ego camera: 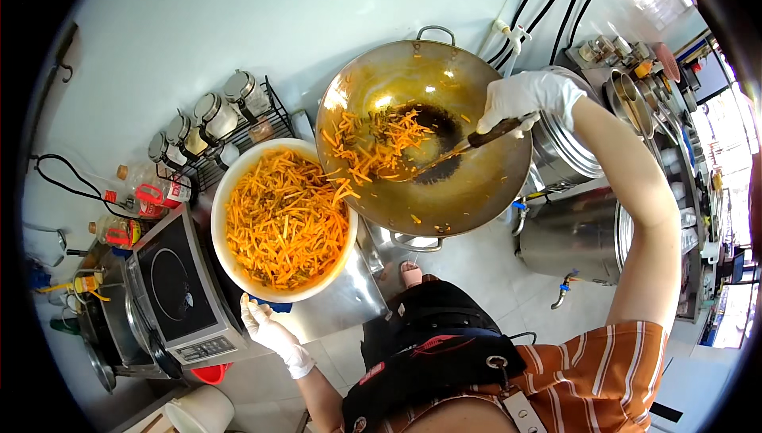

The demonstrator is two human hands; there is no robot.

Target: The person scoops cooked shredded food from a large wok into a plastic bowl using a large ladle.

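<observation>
My gloved right hand [527,102] grips the dark handle of a metal spatula [443,162], whose blade end lies in a large two-handled wok [476,195]. Orange shreds [399,135], which look like carrot, mixed with darker bits, lie in the wok's left part. Some hang over its rim above a round white tub [220,254] heaped with the same shreds. My gloved left hand [262,323] is at the tub's lower left rim, fingers bent; whether it touches or holds the rim I cannot tell.
A black wire rack [238,138] with glass jars [214,113] stands behind the tub. To the left are an induction cooker [172,281] and plastic bottles [155,189]. Steel pots with taps [571,236] stand right of the wok. A white bucket [202,410] is low at the left.
</observation>
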